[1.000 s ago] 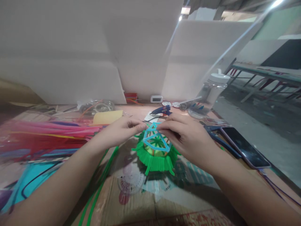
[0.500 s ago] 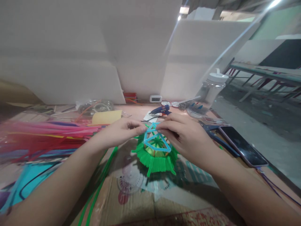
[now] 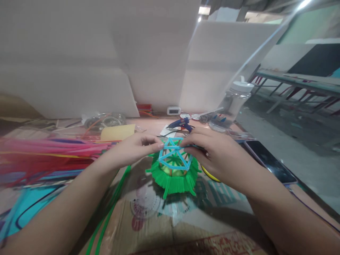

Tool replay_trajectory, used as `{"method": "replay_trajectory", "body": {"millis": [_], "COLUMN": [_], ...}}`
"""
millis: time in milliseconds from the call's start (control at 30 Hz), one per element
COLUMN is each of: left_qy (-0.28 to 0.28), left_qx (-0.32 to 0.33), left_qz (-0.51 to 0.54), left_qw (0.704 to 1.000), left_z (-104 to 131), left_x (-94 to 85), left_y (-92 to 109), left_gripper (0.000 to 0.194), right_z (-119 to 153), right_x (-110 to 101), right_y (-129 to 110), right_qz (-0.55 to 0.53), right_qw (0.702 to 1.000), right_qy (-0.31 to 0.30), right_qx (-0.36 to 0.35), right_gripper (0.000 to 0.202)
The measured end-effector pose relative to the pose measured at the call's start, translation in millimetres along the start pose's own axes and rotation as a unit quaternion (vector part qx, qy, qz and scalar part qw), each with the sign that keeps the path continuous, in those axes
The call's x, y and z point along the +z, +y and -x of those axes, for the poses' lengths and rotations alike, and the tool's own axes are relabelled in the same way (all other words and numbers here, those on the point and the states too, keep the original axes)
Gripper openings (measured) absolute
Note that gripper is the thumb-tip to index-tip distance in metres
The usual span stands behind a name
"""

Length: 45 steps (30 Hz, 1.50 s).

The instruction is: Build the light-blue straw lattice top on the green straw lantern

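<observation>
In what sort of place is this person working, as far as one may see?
Probably a craft workspace, perhaps in a workshop: I see an apparent glue gun, colourful strips and a green-and-blue model.

Light-blue openwork frame (image 3: 168,155) standing above a green fringed base (image 3: 172,184); yellow-edged tool (image 3: 211,174), mostly hidden, at the frame's four o'clock.

The right hand (image 3: 214,145) is hiding most of the dark object (image 3: 198,146) between its fingers, too covered to identify, along with part of a yellow curve (image 3: 210,174) beneath it, while the left hand (image 3: 140,147) is masking its contact with the blue frame (image 3: 176,148). Pink strips (image 3: 53,147) are blurring toward the left edge, and a white device (image 3: 173,111) is showing a display too small to read.
</observation>
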<state>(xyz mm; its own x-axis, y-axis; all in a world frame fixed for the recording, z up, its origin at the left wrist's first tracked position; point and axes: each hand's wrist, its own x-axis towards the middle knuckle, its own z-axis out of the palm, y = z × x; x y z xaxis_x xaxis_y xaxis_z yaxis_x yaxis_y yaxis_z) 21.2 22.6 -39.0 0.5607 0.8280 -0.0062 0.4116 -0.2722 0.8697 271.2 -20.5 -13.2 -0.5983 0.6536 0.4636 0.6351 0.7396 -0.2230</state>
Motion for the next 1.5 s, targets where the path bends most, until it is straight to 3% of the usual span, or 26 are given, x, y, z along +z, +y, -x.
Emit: {"method": "replay_trajectory", "body": {"millis": [367,800,1200,1500], "left_qy": [0.000,0.009,0.008,0.014], "left_qx": [0.004,-0.005,0.003,0.003], "left_qz": [-0.009,0.008,-0.014,-0.003], "left_qw": [1.000,1.000,1.000,1.000], "left_z": [-1.1,0.3,-0.9,1.7], "left_x": [-0.3,-0.8,-0.6,-0.1], "left_y": [-3.9,-7.4,-6.3,-4.8], "left_gripper": [0.039,0.039,0.043,0.041], "right_z": [1.9,5.6,5.8,8.5], "right_x": [-5.0,-29.7,-29.5,-26.6], "right_y": [2.2,6.3,8.2,8.3], "right_qz": [0.020,0.009,-0.012,-0.004], "right_qw": [0.999,0.998,0.996,0.994], "right_qy": [-0.045,-0.055,-0.088,-0.103], "right_qx": [0.005,0.011,-0.004,0.042], "right_gripper": [0.012,0.014,0.014,0.013]}}
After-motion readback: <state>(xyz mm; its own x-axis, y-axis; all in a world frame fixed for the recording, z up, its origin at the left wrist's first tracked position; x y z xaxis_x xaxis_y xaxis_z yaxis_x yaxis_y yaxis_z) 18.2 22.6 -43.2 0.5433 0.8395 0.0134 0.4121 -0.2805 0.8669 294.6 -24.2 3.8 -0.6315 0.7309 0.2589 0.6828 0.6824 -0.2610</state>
